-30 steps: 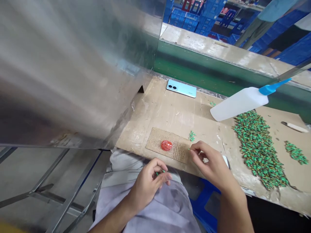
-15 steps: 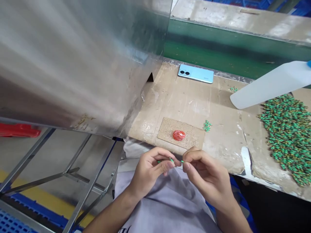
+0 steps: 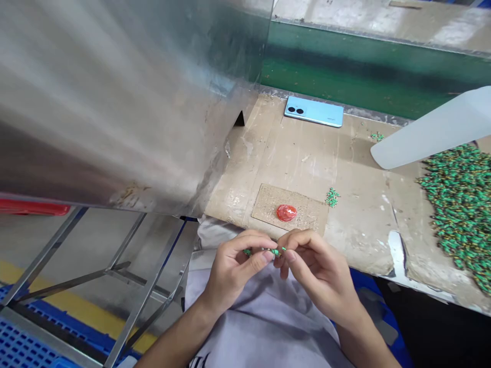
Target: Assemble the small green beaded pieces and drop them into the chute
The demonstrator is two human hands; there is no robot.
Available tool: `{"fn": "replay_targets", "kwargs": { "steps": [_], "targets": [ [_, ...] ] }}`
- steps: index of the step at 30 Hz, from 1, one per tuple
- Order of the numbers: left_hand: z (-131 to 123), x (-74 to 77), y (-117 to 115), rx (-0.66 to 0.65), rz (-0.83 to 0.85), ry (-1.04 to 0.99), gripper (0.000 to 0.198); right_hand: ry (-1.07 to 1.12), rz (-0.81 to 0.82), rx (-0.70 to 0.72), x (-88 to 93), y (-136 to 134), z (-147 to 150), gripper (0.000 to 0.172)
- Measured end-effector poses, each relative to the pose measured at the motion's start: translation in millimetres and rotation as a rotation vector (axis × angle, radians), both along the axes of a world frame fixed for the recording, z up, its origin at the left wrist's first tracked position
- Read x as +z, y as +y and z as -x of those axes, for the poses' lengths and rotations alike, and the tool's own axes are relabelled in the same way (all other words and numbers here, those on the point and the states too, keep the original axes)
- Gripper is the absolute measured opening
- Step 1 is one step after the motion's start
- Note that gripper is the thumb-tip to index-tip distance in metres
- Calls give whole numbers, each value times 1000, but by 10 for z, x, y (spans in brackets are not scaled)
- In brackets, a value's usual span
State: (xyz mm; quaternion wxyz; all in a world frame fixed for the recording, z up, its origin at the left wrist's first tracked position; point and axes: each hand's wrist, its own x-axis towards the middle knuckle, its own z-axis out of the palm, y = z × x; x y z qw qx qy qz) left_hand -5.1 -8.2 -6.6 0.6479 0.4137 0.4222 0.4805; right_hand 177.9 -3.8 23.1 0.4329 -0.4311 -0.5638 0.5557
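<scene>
Close to my lap, my left hand [image 3: 233, 268] is closed, with a small green piece [image 3: 274, 252] pinched at its fingertips. Another bit of green [image 3: 247, 252] shows among its curled fingers. My right hand [image 3: 320, 271] meets it from the other side, thumb and forefinger pinching a tiny green piece [image 3: 284, 249]. What these pieces are is too small to tell. Just beyond both hands, a shiny red lump [image 3: 287, 212] sits on a brown rectangular board [image 3: 264, 204]. A little cluster of green pieces [image 3: 332, 197] lies at the board's right end.
A big pile of green-and-gold pieces [image 3: 460, 204] covers the table's right side. Beside it stands a whitish bottle [image 3: 425, 130]. A light blue phone [image 3: 318, 112] lies at the back. The large metal panel [image 3: 134, 102] blocks the left; a metal frame [image 3: 130, 291] stands below.
My right hand has moved slightly left and the two sets of fingertips are closer together. The view has shifted a little; the table things look unmoved.
</scene>
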Motion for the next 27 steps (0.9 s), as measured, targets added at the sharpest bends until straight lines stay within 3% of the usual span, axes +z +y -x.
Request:
{"fn": "replay_targets", "kwargs": {
  "steps": [5,10,27],
  "targets": [
    [33,78,0,13,-41,166,11,-21,0,7,-44,-6,-18,8],
    [78,108,-8,-10,-247,288,10,-60,120,106,47,44,-98,12],
    [64,63,45,-42,-485,226,5,-244,210,334,276,198,-241,23]
  ]
}}
